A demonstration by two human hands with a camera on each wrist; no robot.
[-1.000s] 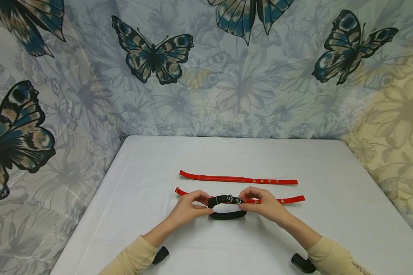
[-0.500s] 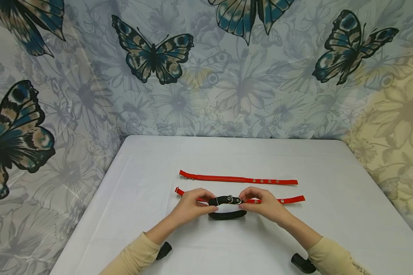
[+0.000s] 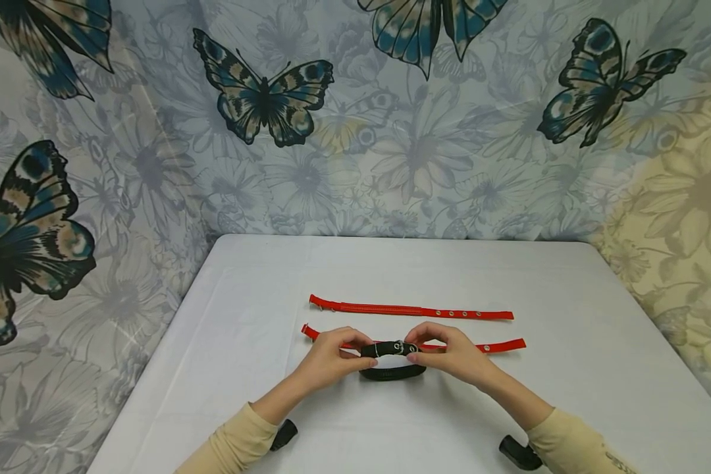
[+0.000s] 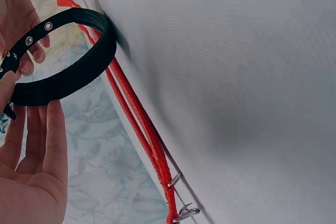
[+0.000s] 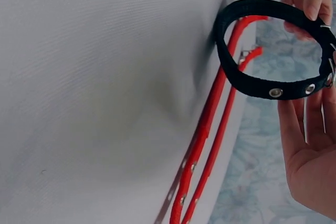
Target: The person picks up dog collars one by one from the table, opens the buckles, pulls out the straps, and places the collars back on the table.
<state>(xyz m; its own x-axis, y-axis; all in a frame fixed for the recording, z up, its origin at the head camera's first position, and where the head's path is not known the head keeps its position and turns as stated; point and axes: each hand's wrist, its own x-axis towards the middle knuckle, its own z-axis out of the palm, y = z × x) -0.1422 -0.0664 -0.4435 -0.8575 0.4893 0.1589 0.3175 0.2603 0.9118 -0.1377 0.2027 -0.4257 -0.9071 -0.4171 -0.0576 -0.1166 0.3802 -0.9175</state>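
Observation:
A black collar (image 3: 393,374) with metal eyelets and a buckle is closed into a loop between both hands. My left hand (image 3: 330,359) pinches the buckle side of the band at its left, thumb in front and fingers behind. At the right of the buckle, my right hand (image 3: 449,352) pinches the eyelet part of the band. In the left wrist view the collar (image 4: 79,74) shows its round loop, the padded part toward the table. The right wrist view shows the eyelets of the collar (image 5: 275,93) close to the right fingertips.
Two red collars lie stretched out on the white table (image 3: 261,276): the farther red collar (image 3: 385,308), and the nearer red collar (image 3: 503,345), partly hidden behind the hands. Black wrist devices sit under the sleeves. A butterfly-patterned cloth hangs behind the table.
My left hand has shifted slightly right along the band, its thumb now nearer the buckle. The right hand has edged slightly left. The red collars stay put.

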